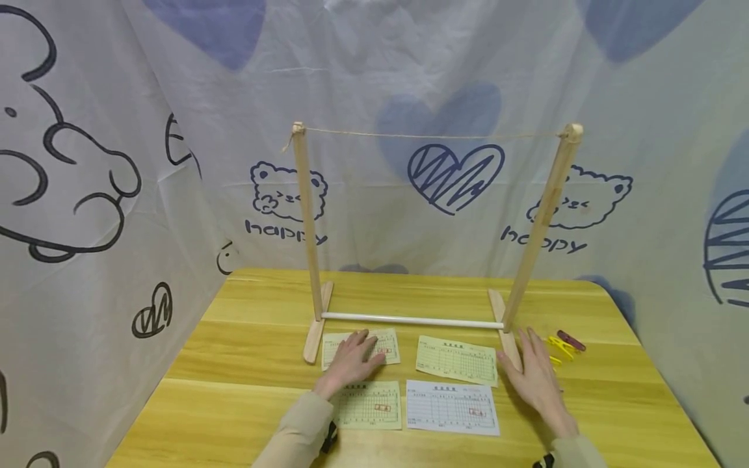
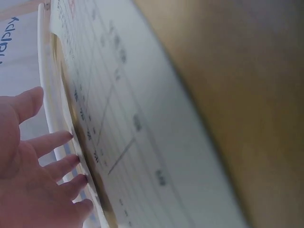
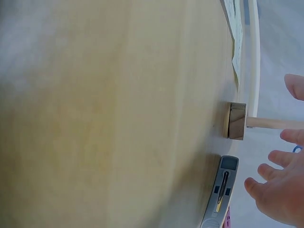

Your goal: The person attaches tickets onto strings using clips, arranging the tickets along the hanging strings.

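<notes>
My left hand [image 1: 351,361] lies over the back-left paper slip [image 1: 383,341], fingers spread and fingertips right at its surface. Part of that slip is hidden under the hand. Below my left wrist is a greenish slip [image 1: 374,416] with a red stamp, partly covered by the sleeve. To its right lies a white slip [image 1: 450,408], and behind that another greenish slip [image 1: 456,359]. My right hand [image 1: 535,377], fingers extended, holds nothing and hovers beside the stand's right foot [image 1: 510,351]. Close to it are yellow clothespins [image 1: 562,348], a dark red clothespin [image 1: 571,340] and a grey clothespin [image 3: 222,190].
A wooden stand has a left post [image 1: 308,224], a right post [image 1: 541,227], a string [image 1: 433,136] tied across the top and a white rod [image 1: 412,320] low down. It stands on a wood-grain table [image 1: 234,364]. A printed curtain [image 1: 363,58] hangs around the table.
</notes>
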Available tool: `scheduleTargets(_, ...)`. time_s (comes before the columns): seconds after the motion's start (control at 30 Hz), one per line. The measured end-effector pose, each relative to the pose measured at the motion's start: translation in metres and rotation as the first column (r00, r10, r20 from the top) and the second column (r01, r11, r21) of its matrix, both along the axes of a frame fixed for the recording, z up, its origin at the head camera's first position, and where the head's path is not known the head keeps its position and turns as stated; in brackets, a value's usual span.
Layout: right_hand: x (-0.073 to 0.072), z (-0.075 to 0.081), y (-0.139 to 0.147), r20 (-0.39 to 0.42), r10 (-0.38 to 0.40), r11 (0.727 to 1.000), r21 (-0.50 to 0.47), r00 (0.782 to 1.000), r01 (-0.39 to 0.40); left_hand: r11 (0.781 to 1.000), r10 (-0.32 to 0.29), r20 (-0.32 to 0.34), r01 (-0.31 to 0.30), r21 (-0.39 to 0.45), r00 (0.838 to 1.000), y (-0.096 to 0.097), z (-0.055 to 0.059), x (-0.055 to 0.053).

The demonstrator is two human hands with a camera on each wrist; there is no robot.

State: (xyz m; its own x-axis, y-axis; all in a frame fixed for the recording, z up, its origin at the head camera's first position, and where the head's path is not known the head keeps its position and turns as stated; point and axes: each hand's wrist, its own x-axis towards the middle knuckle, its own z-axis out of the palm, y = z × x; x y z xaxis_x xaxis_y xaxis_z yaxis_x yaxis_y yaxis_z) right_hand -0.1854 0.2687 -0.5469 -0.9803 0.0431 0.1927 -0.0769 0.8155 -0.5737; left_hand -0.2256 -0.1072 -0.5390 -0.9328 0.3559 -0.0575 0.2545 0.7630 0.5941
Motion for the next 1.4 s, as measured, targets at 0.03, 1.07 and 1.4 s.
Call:
scheduleTargets(0.03,0.000,0.000,0.000,0.002,0.001,1.000,-0.002,1.000,-0.001,1.000,-0.004,-0.005,0.004,-0.002,1.000,0.000,0.000,0.000)
scheduleTargets(1.07,0.001,-0.001,-0.003,0.165,-0.026,0.996,-0.086,0.986,0.041,0.991,0.132,-0.081,-0.131,0.008,0.988,0.009,-0.003,-0.016)
scheduleTargets(1.4,0.000,-0.004,-0.001,0.156,-0.020,0.997,-0.072,0.988,0.032,0.990,0.143,-0.077,-0.142,0.019,0.987,0.011,-0.001,-0.017)
